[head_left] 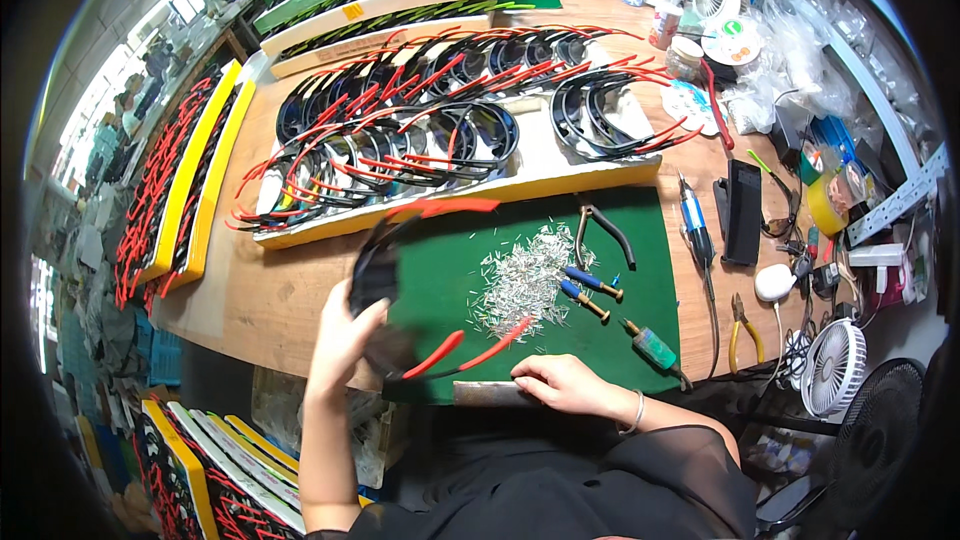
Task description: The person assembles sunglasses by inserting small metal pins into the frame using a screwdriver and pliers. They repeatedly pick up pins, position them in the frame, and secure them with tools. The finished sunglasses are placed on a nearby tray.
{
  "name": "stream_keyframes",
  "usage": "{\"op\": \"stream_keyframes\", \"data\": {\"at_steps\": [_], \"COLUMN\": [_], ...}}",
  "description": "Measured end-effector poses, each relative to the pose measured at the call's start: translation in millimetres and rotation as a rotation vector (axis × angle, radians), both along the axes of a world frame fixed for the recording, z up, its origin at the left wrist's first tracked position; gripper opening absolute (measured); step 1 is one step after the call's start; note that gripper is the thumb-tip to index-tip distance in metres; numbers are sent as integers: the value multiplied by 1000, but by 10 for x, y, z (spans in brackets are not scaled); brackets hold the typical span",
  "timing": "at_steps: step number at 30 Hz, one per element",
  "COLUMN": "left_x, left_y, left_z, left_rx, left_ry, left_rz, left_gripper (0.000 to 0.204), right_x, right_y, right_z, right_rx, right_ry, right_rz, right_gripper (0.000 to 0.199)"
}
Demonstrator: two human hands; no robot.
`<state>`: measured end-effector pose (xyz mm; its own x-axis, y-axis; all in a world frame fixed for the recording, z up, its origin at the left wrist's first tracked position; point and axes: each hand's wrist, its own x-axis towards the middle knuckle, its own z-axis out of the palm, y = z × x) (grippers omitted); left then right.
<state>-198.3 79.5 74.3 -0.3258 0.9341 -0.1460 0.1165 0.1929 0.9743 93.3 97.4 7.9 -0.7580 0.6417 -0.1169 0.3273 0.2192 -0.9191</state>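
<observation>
My left hand (345,335) grips a pair of glasses (375,280) with a black frame and red temple tips, tilted over the left side of the green mat (630,230); motion blurs them. Curled closed at the mat's front edge, my right hand (568,383) rests against the end of a flat grey metal bar (490,393). What its fingers hold, if anything, is hidden. Between the hands and the tray lies a heap of small silvery pins (520,285). Two blue-handled screwdrivers (590,290) and black-handled pliers (605,235) lie beside the heap.
Behind the mat stands a yellow-edged white tray (590,178) with several glasses. More filled trays (215,190) stand at the left. On the right are a green-handled tool (653,348), a blue pen-shaped tool (694,215), yellow pliers (745,332), a black case (741,212) and a white fan (835,368).
</observation>
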Motion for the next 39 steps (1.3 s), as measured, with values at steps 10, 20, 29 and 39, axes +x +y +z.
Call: {"op": "stream_keyframes", "data": {"at_steps": [10, 20, 29, 39], "left_x": [1097, 1380, 1199, 846], "left_y": [2636, 2878, 2598, 2180], "left_z": [126, -170, -105, -330], "left_rx": [157, -22, 348, 222], "left_ry": [689, 1152, 1147, 1572], "left_rz": [-35, -110, -116, -313], "left_gripper": [52, 54, 51, 25], "right_x": [194, 195, 148, 87], "right_y": [-231, -217, -227, -273], "right_z": [-147, -207, -214, -173], "right_rx": [294, 702, 677, 742], "right_ry": [253, 263, 247, 174], "right_rz": [-186, -203, -238, -261], "right_gripper": [10, 23, 23, 19]}}
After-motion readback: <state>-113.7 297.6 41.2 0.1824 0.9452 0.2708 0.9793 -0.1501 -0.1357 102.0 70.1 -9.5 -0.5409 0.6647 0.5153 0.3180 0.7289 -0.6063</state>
